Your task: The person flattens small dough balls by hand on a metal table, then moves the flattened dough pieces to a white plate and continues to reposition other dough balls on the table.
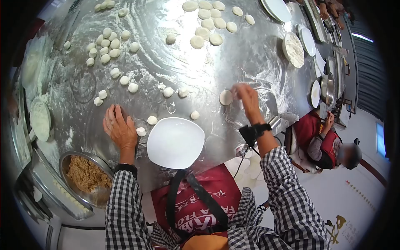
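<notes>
My left hand rests on the floured metal table, its fingers stretched out and slightly apart, holding nothing. Close beside its thumb is a small dough ball, and another dough ball sits a little further right. My right hand is over the table beside a flattened dough disc. Its fingers are curled and smeared by motion, so whether they hold anything cannot be made out. A white square plate lies between my two hands at the table's near edge.
A metal bowl of brown filling stands at the lower left. Several dough balls cluster at the upper left, with flattened dough discs at the top. A flour bowl and plates are at the right. Another person sits at the right.
</notes>
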Available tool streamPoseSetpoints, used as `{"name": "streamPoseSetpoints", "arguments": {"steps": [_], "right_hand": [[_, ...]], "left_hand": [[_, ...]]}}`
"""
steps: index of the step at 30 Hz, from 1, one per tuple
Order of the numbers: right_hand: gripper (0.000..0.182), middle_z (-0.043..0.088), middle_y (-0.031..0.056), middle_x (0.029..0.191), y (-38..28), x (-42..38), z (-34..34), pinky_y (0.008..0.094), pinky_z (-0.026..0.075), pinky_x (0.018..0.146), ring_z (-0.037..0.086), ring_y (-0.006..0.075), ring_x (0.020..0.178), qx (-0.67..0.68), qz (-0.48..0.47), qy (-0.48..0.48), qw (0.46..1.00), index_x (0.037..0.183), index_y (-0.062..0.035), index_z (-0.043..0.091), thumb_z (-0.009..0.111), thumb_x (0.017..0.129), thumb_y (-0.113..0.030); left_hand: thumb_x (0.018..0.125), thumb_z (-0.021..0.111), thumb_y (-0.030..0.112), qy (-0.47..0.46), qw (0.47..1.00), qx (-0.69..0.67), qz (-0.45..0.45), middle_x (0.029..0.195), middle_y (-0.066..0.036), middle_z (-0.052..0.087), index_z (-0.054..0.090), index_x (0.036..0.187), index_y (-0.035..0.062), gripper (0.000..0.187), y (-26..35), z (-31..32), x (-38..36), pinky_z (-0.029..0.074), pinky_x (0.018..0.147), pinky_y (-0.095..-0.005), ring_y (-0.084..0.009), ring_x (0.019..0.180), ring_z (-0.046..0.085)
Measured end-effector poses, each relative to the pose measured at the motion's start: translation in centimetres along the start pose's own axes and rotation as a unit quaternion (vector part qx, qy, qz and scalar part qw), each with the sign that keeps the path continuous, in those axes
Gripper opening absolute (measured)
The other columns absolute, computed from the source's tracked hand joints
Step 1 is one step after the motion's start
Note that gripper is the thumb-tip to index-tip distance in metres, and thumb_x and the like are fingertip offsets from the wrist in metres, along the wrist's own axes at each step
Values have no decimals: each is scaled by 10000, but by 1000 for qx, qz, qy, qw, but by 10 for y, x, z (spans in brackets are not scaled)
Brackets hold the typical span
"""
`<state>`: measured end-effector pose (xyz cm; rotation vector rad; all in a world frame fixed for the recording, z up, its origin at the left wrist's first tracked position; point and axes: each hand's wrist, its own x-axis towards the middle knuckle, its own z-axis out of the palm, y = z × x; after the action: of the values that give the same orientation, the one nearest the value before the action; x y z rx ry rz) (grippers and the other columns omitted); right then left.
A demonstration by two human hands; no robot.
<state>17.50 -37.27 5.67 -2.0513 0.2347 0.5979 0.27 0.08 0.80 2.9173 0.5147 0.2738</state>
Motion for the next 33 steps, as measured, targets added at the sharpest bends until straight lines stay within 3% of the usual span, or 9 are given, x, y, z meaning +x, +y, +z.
{"name": "streamPoseSetpoints", "arguments": {"steps": [3,6,7,10,13,16,22,27,33], "right_hand": [[262,674,48,823,11,-30,17,303,490,678,618,159,764,-119,51,-213,969,946,-33,680,603,863,-269],[217,678,105,870,2,-31,20,375,496,749,638,273,832,-314,-208,-76,923,958,-52,677,614,814,-201],[289,648,153,1061,-13,-25,18,424,462,861,591,353,987,-343,-262,-33,902,1034,-71,658,635,759,-157],[363,585,148,1210,-28,-1,28,432,432,915,544,342,1079,-350,-389,84,848,1093,-82,627,660,734,-129],[456,540,133,1283,-38,4,72,423,427,926,533,333,1092,-272,-373,-14,887,1137,-94,596,667,691,-39],[401,594,117,1127,-54,2,115,405,480,822,570,328,980,-218,-443,-66,867,1058,-125,614,661,674,-18],[204,598,81,906,-19,9,95,389,501,705,585,313,871,-246,-346,54,904,866,-111,627,674,681,-38],[333,583,77,885,25,-3,25,356,495,686,590,263,762,-260,-198,169,930,984,-116,642,747,672,-69],[356,575,72,903,27,-22,25,347,499,696,605,253,786,-237,-234,131,934,998,-121,632,722,673,-7]], "left_hand": [[839,580,197,-5,1000,0,-6,1398,-81,395,408,1338,115,535,-2,2,-4,236,1090,-507,-289,1318,353],[834,578,204,-7,1000,5,-9,1397,-79,398,410,1337,117,537,-1,3,-2,233,1090,-510,-291,1317,355],[834,576,206,-12,1000,11,-15,1398,-78,398,411,1336,116,537,-1,2,-2,231,1091,-512,-291,1317,355],[857,541,212,-16,1000,11,-17,1406,-94,392,411,1338,102,511,-1,2,-3,216,1091,-512,-300,1321,345],[868,526,213,-12,1000,11,-14,1409,-101,391,414,1338,97,496,0,2,-3,214,1089,-510,-302,1322,343],[867,528,212,-6,1000,14,-14,1405,-100,398,416,1336,99,496,-1,3,-3,222,1087,-508,-302,1319,351],[858,536,211,7,1000,12,-6,1388,-94,421,418,1333,98,503,0,5,-3,236,1084,-499,-303,1305,370],[856,537,211,8,1000,10,-10,1388,-91,421,417,1335,98,506,0,4,-3,239,1083,-498,-302,1300,374],[865,529,216,14,1000,12,1,1387,-91,420,418,1341,97,503,0,4,-4,246,1081,-492,-300,1297,376]]}}
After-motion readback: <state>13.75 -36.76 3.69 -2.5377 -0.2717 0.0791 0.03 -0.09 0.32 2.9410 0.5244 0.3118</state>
